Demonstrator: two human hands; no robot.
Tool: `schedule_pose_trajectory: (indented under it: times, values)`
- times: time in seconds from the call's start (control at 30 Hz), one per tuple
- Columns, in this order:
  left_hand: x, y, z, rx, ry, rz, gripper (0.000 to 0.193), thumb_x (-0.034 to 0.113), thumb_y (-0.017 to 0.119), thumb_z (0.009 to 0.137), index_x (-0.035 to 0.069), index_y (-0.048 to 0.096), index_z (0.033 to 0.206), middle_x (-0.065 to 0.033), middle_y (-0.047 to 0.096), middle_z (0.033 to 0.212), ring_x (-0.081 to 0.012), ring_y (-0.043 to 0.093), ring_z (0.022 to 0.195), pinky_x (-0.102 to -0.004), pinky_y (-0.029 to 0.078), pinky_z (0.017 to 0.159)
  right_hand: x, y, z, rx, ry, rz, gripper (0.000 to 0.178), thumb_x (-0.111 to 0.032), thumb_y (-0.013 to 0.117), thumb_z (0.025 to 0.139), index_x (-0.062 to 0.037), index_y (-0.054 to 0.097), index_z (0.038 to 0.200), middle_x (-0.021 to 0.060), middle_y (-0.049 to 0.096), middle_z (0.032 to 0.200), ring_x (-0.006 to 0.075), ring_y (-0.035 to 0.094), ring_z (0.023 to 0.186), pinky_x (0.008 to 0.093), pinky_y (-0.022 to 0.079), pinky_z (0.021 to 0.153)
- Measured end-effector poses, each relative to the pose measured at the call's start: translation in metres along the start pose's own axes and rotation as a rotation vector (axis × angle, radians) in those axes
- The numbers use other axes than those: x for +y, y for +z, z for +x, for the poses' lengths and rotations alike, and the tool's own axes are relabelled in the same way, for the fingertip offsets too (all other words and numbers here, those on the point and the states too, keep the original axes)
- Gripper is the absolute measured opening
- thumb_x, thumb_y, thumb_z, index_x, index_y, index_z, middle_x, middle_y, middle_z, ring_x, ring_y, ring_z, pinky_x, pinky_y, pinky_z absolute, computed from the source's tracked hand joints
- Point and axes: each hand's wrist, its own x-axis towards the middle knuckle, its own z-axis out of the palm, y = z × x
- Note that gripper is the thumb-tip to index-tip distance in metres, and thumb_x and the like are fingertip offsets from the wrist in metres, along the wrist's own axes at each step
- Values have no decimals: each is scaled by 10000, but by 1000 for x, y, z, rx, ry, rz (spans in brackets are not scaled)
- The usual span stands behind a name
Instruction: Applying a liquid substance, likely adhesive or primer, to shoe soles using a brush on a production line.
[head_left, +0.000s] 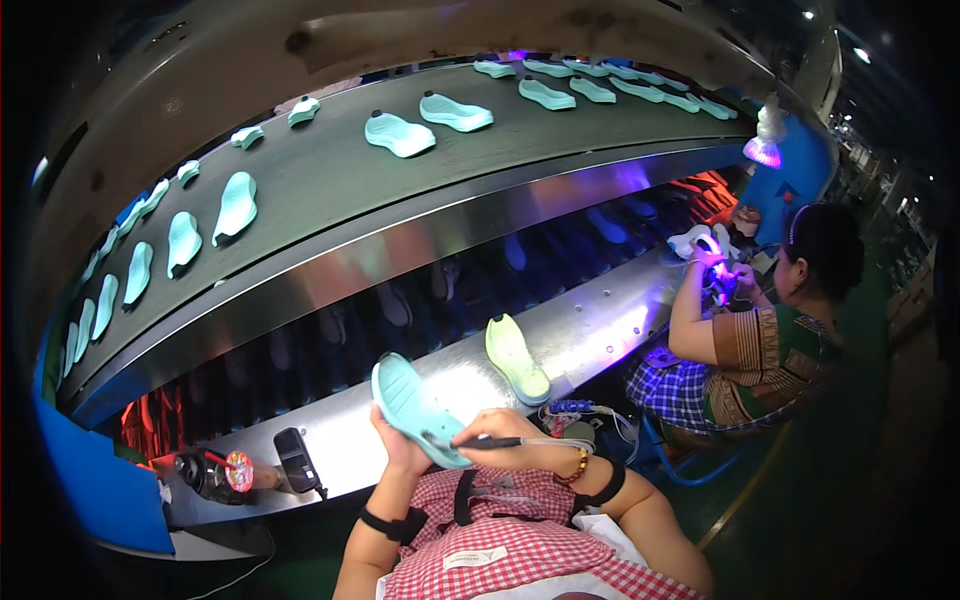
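A turquoise shoe sole [412, 400] is held tilted in front of me, its hollow side facing up. My left hand [400, 446] grips it by the lower left edge. In my right hand [505, 432] is a slim black-handled tool [490, 443] with a pale tube trailing from its rear. The tool's tip is at the lower end of the sole; whether it touches cannot be made out. Right of the held sole, a yellow-green shoe sole [514, 362] lies on the metal bench [590, 325].
Ahead, a dark conveyor belt [310, 170] carries rows of turquoise soles; darker soles sit on a level beneath. A cup [242, 470] and a black phone-like item [296, 460] stand at the bench's left. A co-worker [770, 320] sits at right under a lamp [763, 150].
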Motion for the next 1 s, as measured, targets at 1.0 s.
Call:
schedule_pose_trajectory:
  times: [1.0]
  values:
    - [14, 57, -12, -144, -28, -44, 881, 731, 100, 755, 14, 488, 1090, -166, 566, 900, -268, 554, 763, -382, 471, 701, -14, -31, 0, 6, -197, 668, 198, 15, 655, 715, 4, 646, 913, 119, 639, 834, 154, 604, 808, 244, 479, 704]
